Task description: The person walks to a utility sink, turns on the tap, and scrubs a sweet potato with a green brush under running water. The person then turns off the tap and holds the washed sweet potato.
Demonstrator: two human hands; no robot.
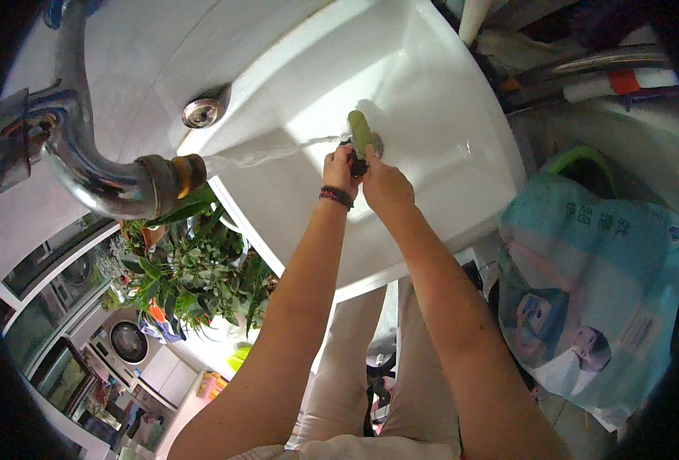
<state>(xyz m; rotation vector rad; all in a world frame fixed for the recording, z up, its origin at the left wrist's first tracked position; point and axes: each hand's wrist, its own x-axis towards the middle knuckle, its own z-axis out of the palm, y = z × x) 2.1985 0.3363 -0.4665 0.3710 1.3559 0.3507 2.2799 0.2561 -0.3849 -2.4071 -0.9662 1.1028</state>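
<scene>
Water runs from the metal faucet (170, 181) into the white sink (460, 190) and meets my hands near its middle. My left hand (339, 169), with a dark beaded bracelet at the wrist, is closed on a small dark object (358, 167) whose kind I cannot tell. In my right hand (386, 183) is a green cylindrical object (360, 129), its rounded end pointing away from me. The two hands nearly touch, and the green and dark objects lie against each other. Behind them the metal drain (378, 145) is partly hidden.
A round metal fitting (202, 112) sits beside the sink's upper left edge. Green potted plants (195, 264) stand to the left below the faucet. At the right is a large blue plastic package (592, 276), with a green curved handle (590, 155) behind it.
</scene>
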